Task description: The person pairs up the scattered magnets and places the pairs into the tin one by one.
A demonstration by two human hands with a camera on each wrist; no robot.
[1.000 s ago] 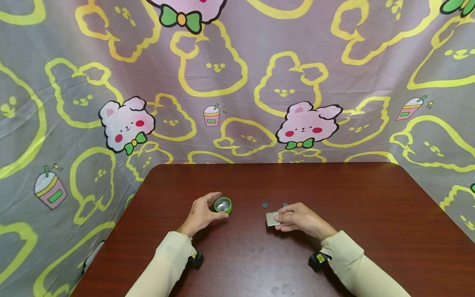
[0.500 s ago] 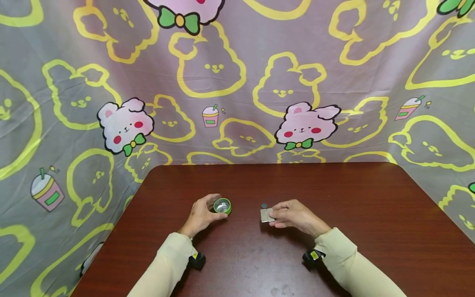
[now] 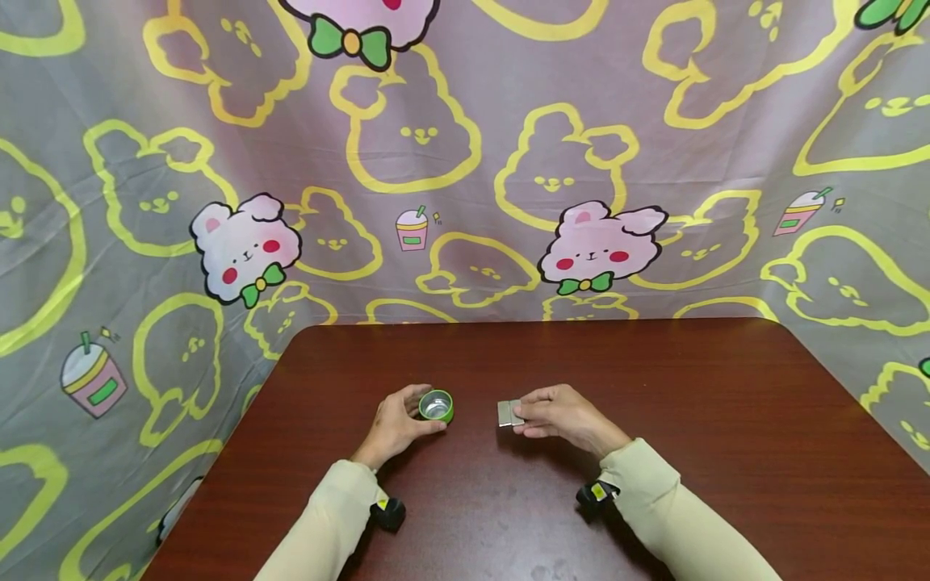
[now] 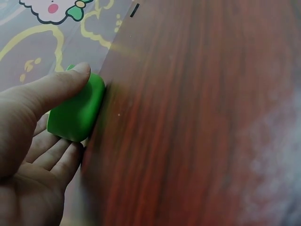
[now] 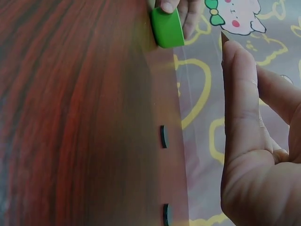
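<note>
Gripping green cup [image 4: 79,112], pinching silvery block [image 3: 506,413]

Table [image 3: 690,363]: dark reddish-brown, wood-grained, far corners rounded; pale sheen on the near side of both hands. Green cup [image 4: 80,113] on it, mouth up, between left hand's [image 3: 395,424] thumb and fingers. Near right hand [image 3: 563,418], one thin dark disc [image 5: 163,136]; second disc [image 5: 166,214] farther from left hand.
</note>
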